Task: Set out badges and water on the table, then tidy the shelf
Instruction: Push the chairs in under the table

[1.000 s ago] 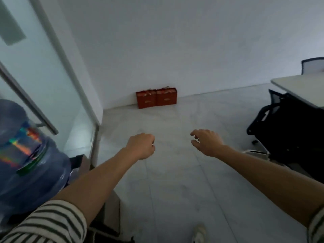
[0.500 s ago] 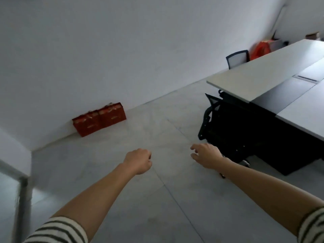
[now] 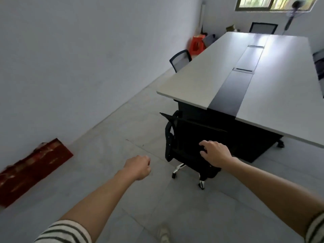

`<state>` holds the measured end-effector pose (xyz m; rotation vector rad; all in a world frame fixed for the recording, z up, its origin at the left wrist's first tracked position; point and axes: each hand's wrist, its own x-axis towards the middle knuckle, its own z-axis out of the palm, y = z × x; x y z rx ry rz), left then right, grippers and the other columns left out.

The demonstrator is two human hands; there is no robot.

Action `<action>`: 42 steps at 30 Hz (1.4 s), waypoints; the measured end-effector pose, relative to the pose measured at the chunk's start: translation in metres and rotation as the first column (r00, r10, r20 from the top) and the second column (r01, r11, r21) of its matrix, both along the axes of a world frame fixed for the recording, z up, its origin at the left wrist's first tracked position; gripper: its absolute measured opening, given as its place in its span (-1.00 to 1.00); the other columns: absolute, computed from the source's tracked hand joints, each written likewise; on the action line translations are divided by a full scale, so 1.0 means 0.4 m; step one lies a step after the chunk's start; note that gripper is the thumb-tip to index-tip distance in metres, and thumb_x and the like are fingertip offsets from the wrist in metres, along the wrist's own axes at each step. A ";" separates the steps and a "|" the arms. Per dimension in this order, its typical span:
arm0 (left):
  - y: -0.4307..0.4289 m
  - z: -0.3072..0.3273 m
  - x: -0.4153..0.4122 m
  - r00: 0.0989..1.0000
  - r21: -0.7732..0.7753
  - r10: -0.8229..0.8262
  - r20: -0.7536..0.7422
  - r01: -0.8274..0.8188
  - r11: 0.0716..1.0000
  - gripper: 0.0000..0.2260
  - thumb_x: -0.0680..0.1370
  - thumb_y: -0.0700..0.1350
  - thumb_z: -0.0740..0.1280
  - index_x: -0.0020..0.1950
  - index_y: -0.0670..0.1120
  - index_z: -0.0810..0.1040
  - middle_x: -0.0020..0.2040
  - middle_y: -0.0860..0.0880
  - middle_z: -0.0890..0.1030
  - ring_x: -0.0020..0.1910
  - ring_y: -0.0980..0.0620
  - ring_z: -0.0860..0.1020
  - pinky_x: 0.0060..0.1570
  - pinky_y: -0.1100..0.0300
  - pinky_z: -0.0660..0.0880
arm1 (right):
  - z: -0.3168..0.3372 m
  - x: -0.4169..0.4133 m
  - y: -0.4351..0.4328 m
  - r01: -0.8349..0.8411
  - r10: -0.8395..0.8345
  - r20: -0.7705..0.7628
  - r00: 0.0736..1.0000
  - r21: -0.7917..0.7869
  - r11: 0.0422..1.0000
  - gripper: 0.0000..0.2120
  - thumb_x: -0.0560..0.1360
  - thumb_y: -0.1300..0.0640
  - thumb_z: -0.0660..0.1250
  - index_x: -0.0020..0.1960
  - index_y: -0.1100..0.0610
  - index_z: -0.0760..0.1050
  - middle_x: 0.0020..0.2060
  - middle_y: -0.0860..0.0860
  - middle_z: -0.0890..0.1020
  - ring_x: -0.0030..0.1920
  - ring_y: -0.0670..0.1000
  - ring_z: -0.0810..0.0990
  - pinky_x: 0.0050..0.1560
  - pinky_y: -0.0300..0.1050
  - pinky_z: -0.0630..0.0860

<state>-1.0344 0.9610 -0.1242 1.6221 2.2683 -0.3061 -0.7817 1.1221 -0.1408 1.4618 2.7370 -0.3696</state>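
A person in striped sleeves faces the near end of a long white conference table (image 3: 280,95) with a dark centre strip, both arms stretched forward and neither hand carrying anything. The left hand (image 3: 138,166) is curled into a loose fist above the grey floor, with nothing visible in it. The right hand (image 3: 216,153) is relaxed, fingers slightly spread, in front of the back of a black mesh office chair (image 3: 189,137) drawn up at the table's end; whether it touches the chair cannot be told. No badges, water or shelf appear in view, so the setting-out step seems not yet begun. The next move likely calls for finding and fetching the badges and water, then getting past the chair to reach the tabletop. Blurred red boxes (image 3: 33,169) sit against the wall at left
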 end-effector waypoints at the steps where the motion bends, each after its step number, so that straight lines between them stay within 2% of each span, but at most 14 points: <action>1: 0.054 0.004 -0.018 1.000 -0.010 -0.022 0.002 0.022 1.000 -0.72 0.58 -0.01 0.18 0.24 -0.05 0.49 0.24 -0.10 0.54 0.17 -0.13 0.52 0.07 0.07 0.45 | 0.006 -0.008 0.037 0.030 -0.030 0.000 1.000 0.000 1.000 -0.57 0.58 -0.05 0.20 0.43 -0.04 0.34 0.22 -0.02 0.56 0.18 0.06 0.56 0.07 -0.05 0.50; 7: 0.420 0.007 -0.095 0.979 0.000 -0.203 0.013 0.203 0.979 -0.71 0.58 -0.03 0.18 0.26 -0.07 0.47 0.25 -0.09 0.46 0.19 -0.13 0.49 0.12 0.01 0.46 | -0.001 -0.047 0.268 0.168 -0.171 0.046 0.984 0.072 0.983 -0.57 0.57 -0.03 0.21 0.43 -0.02 0.35 0.27 0.00 0.49 0.27 0.05 0.45 0.17 -0.04 0.49; 10: 0.506 -0.003 -0.088 0.970 0.041 -0.240 0.035 0.239 0.970 -0.69 0.58 -0.05 0.20 0.32 -0.06 0.40 0.25 -0.08 0.40 0.24 -0.09 0.42 0.13 0.04 0.42 | -0.021 -0.058 0.318 0.136 -0.148 0.136 0.980 0.093 0.986 -0.54 0.56 -0.05 0.22 0.44 -0.01 0.32 0.28 0.02 0.46 0.29 0.06 0.42 0.21 -0.03 0.45; 13: 0.654 -0.045 -0.084 0.950 0.081 -0.310 0.028 0.307 0.948 -0.60 0.56 -0.08 0.24 0.39 -0.06 0.30 0.30 -0.08 0.34 0.29 -0.07 0.37 0.12 0.09 0.41 | -0.070 -0.081 0.424 0.157 -0.151 0.165 0.975 -0.019 0.987 -0.42 0.53 -0.08 0.27 0.50 0.00 0.20 0.29 0.04 0.45 0.28 0.09 0.44 0.21 -0.01 0.45; 15: 0.723 -0.068 -0.081 0.941 0.085 -0.339 0.017 0.336 0.938 -0.52 0.55 -0.07 0.26 0.46 -0.04 0.23 0.38 -0.09 0.30 0.35 -0.08 0.32 0.19 0.07 0.39 | -0.095 -0.087 0.471 0.183 -0.152 0.168 0.974 -0.187 0.965 -0.36 0.52 -0.09 0.31 0.52 0.01 0.16 0.23 0.04 0.50 0.20 0.09 0.52 0.07 -0.05 0.50; 18: 0.820 -0.133 -0.093 0.922 -0.019 -0.385 -0.044 0.385 0.923 -0.42 0.55 -0.03 0.27 0.52 -0.02 0.14 0.47 -0.12 0.25 0.46 -0.10 0.21 0.40 0.03 0.24 | -0.141 -0.099 0.519 0.187 -0.114 0.209 0.971 -0.372 0.909 -0.59 0.54 -0.08 0.28 0.35 0.02 0.39 0.02 0.01 0.58 -0.03 0.06 0.59 -0.12 -0.07 0.54; 20: 0.885 -0.179 -0.111 0.902 -0.110 -0.425 -0.072 0.417 0.902 -0.43 0.55 0.00 0.26 0.52 0.00 0.15 0.44 -0.09 0.30 0.45 -0.10 0.24 0.44 0.01 0.18 | -0.161 -0.107 0.545 0.163 -0.094 0.196 0.976 -0.374 0.913 -0.76 0.58 -0.02 0.21 0.17 0.04 0.51 -0.11 0.00 0.59 -0.15 0.05 0.59 -0.19 -0.06 0.54; 22: 0.932 -0.221 -0.127 0.902 -0.180 -0.429 -0.054 0.414 0.892 -0.49 0.56 -0.01 0.23 0.50 0.03 0.20 0.40 -0.05 0.35 0.42 -0.08 0.28 0.44 0.00 0.17 | -0.173 -0.114 0.559 0.127 -0.067 0.174 0.982 -0.359 0.925 -0.79 0.59 0.03 0.17 0.10 0.05 0.53 -0.16 0.00 0.57 -0.20 0.04 0.54 -0.25 -0.09 0.46; 25: 0.967 -0.269 -0.123 0.900 -0.227 -0.435 -0.017 0.420 0.879 -0.63 0.56 -0.12 0.20 0.38 0.04 0.38 0.26 -0.03 0.48 0.31 -0.05 0.40 0.37 0.04 0.22 | -0.182 -0.112 0.556 0.095 -0.038 0.179 0.983 -0.324 0.941 -0.79 0.58 0.08 0.15 0.12 0.05 0.52 -0.14 0.01 0.58 -0.20 0.05 0.51 -0.24 -0.12 0.36; 29: 0.978 -0.286 -0.115 0.902 -0.209 -0.429 0.043 0.428 0.879 -0.71 0.53 -0.24 0.18 0.15 0.01 0.54 0.08 -0.05 0.60 0.10 -0.09 0.54 -0.05 0.14 0.36 | -0.181 -0.116 0.543 0.101 -0.050 0.178 0.983 -0.290 0.952 -0.74 0.56 0.16 0.14 0.14 0.05 0.54 -0.10 0.02 0.62 -0.19 0.07 0.53 -0.24 -0.13 0.34; 31: 0.976 -0.284 -0.123 0.892 -0.182 -0.449 0.055 0.451 0.873 -0.74 0.52 -0.24 0.17 0.10 -0.01 0.55 0.02 -0.07 0.60 0.03 -0.11 0.56 -0.17 0.13 0.38 | -0.174 -0.116 0.533 0.129 -0.080 0.184 0.980 -0.274 0.953 -0.74 0.55 0.17 0.15 0.14 0.05 0.55 -0.11 0.04 0.61 -0.11 0.10 0.58 -0.22 -0.12 0.34; 36: 0.897 -0.265 -0.122 0.831 -0.139 -0.551 0.077 0.556 0.820 -0.87 0.55 -0.21 0.17 -0.03 -0.04 0.47 -0.10 -0.06 0.56 -0.09 -0.08 0.54 -0.24 0.12 0.34 | -0.163 -0.108 0.454 0.282 -0.224 0.239 0.945 -0.243 0.928 -0.75 0.50 0.21 0.20 0.08 0.05 0.58 -0.24 -0.03 0.47 -0.12 0.09 0.56 -0.21 -0.12 0.35; 39: 0.821 -0.255 -0.108 0.748 -0.092 -0.662 0.041 0.663 0.743 -0.86 0.57 -0.19 0.16 0.05 -0.05 0.48 -0.05 -0.06 0.58 -0.03 -0.08 0.56 -0.21 0.13 0.30 | -0.159 -0.106 0.356 0.404 -0.335 0.282 0.899 -0.237 0.884 -0.74 0.49 0.24 0.21 0.06 0.05 0.60 -0.25 -0.02 0.51 -0.16 0.09 0.55 -0.21 -0.11 0.41; 42: 0.731 -0.261 -0.108 0.691 -0.065 -0.723 0.025 0.723 0.688 -0.82 0.58 -0.20 0.16 0.09 -0.05 0.51 -0.03 -0.05 0.60 -0.04 -0.07 0.57 -0.22 0.12 0.33 | -0.168 -0.105 0.237 0.458 -0.379 0.306 0.873 -0.250 0.853 -0.70 0.51 0.23 0.19 0.11 0.01 0.60 -0.14 0.02 0.62 -0.05 0.09 0.61 -0.16 -0.09 0.44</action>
